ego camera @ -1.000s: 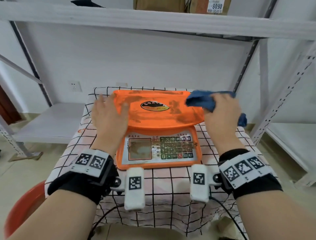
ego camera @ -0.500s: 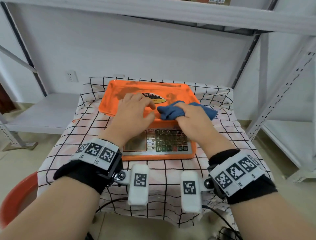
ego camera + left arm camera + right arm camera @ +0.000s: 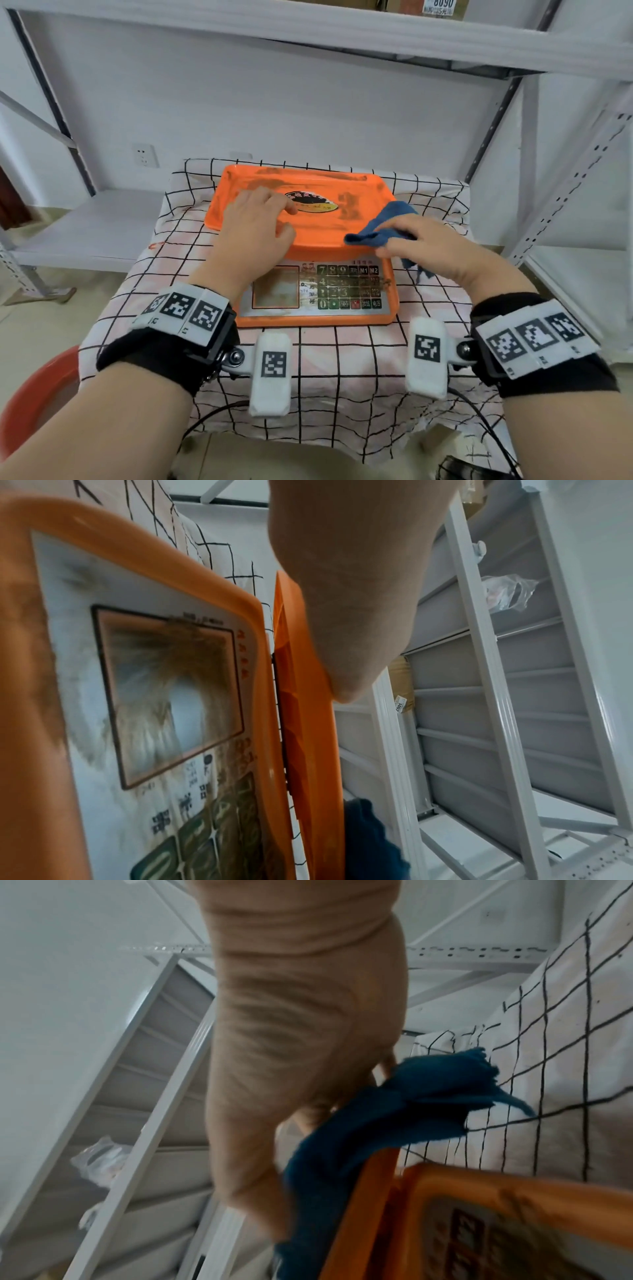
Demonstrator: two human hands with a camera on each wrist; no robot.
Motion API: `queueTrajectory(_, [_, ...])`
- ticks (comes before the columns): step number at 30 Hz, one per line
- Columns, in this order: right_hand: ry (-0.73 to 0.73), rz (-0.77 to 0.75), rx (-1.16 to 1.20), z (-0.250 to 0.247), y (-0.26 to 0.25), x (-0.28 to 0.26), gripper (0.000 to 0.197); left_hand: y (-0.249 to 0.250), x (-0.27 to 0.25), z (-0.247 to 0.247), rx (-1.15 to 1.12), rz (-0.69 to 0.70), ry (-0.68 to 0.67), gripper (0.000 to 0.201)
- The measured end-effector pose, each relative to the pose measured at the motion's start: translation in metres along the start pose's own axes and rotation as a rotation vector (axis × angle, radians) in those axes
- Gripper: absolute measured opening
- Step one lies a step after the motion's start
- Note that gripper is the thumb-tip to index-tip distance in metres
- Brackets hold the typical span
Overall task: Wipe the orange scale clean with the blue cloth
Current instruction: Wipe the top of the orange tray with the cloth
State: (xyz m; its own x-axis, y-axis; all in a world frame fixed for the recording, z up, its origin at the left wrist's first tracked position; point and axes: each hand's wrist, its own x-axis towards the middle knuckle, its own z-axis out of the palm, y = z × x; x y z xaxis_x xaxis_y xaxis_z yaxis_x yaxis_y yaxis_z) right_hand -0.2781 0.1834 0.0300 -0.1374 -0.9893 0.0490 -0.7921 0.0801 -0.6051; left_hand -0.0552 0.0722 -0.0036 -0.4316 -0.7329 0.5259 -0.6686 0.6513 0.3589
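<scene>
The left hand (image 3: 255,228) lies flat with relaxed fingers on the weighing pan of the orange plastic scale (image 3: 308,240), steadying it, while the right hand (image 3: 423,245) pinches the bunched blue terry cloth (image 3: 383,229) against the pan's front right edge. The scale sits on a counter draped with a pink black-checked tablecloth (image 3: 342,359). Brown grime streaks the pan, display window and keypad; a dragged cloth would likely smear it rather than lift it. A hard push might shift the loose pan or slide the scale on the tablecloth. The pan holds nothing but the dirt.
</scene>
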Motion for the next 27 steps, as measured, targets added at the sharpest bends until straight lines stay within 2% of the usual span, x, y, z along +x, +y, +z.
queueTrajectory(1, [0.035,-0.001,0.014,0.005,-0.001,0.0,0.031,0.002,0.0,0.0,0.006,-0.009,-0.004,0.043])
queueTrajectory(3, [0.213,-0.026,-0.022,0.018,0.002,0.006,0.045,0.006,0.0,0.001,0.012,-0.022,-0.009,0.043])
queueTrajectory(5, [0.345,-0.03,-0.156,0.032,0.016,0.02,0.032,0.008,0.001,0.002,0.017,-0.033,0.004,0.04])
queueTrajectory(6, [0.359,0.013,-0.207,0.035,0.023,0.027,0.023,0.008,0.002,0.002,0.021,-0.047,0.019,0.035])
queueTrajectory(7, [0.362,0.056,-0.236,0.036,0.028,0.031,0.021,0.007,0.003,0.003,0.029,-0.069,0.038,0.03])
queueTrajectory(9, [0.381,0.078,-0.277,0.037,0.029,0.032,0.033,0.003,0.005,0.003,0.046,-0.116,0.085,0.026])
queueTrajectory(12, [0.358,0.006,-0.362,0.048,0.004,0.023,0.04,0.005,0.005,0.007,0.084,-0.134,0.104,0.025])
queueTrajectory(15, [0.307,-0.167,-0.363,0.062,-0.015,0.016,0.039,0.016,0.003,0.016,0.163,-0.1,0.083,0.025])
queueTrajectory(18, [0.259,-0.199,-0.406,0.051,0.002,0.017,0.039,0.016,0.001,0.018,0.193,-0.082,0.097,0.029])
queueTrajectory(23, [0.283,-0.259,-0.1,0.025,0.042,0.013,0.031,0.009,0.001,0.013,0.185,-0.082,0.069,0.027])
queueTrajectory(25, [0.287,-0.282,-0.082,0.025,0.038,0.013,0.017,0.009,0.002,0.012,0.191,-0.079,0.066,0.028])
queueTrajectory(26, [0.304,-0.298,-0.092,0.027,0.035,0.014,0.017,0.009,0.002,0.012,0.196,-0.079,0.058,0.028])
queueTrajectory(27, [0.338,-0.311,-0.126,0.03,0.032,0.016,0.026,0.01,0.001,0.013,0.197,-0.078,0.05,0.028])
